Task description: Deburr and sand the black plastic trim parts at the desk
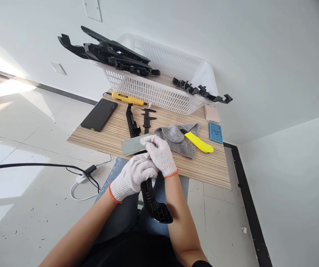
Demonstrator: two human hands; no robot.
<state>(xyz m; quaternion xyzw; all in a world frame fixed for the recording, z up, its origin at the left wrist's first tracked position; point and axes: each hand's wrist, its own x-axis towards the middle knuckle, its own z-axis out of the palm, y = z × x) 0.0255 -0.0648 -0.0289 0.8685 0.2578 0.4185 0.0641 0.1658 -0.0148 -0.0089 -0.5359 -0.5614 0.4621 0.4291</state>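
Note:
Both of my hands wear white knitted gloves with orange cuffs. My left hand [137, 172] is closed around a black plastic part [151, 200], whose ribbed, curved lower end hangs over my lap. The part's upper end is mostly hidden by the gloves. Close above it, my right hand [160, 154] has its fingers bent together; what they hold, if anything, is hidden. A flat grey-green bar [132, 145] lies at the table's front edge, beside the right fingertips. Just behind are a second black plastic part [132, 121], a black caliper [147, 119] and a grey cloth [173, 139].
A white basket [154, 90] with several black parts [115, 55] stands at the back. On the striped table [104, 142] lie a phone [99, 114], a yellow corded tool [127, 99], a yellow-handled cutter [198, 142], a blue square [215, 132] and a pink box [211, 113]. A cable [51, 164] crosses at left.

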